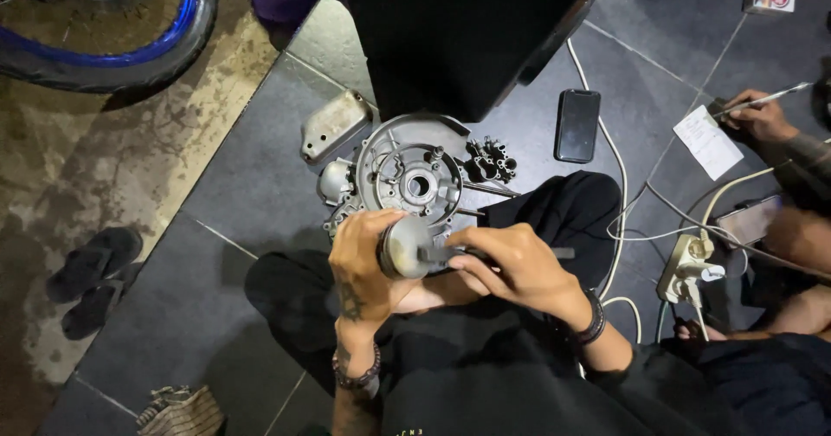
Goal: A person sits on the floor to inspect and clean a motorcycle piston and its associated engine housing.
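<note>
Above the lap, left hand [368,263] fingers clench the round metal part [404,247]; right hand [511,267] fingers grip its stem.

Dark grey tiled floor [216,176] meets stained bare concrete [78,159] at left, dimly lit from above.

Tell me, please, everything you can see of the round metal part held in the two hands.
The round metal part is a short, dull grey cylinder, like a piston, with a smudged, lighter flat crown turned up toward the camera and a dark band at its rim. It lies on its side above the person's lap. The left hand wraps around it from the left; the right hand presses a dark, slim tool against its right side. Its lower half is hidden by fingers.
</note>
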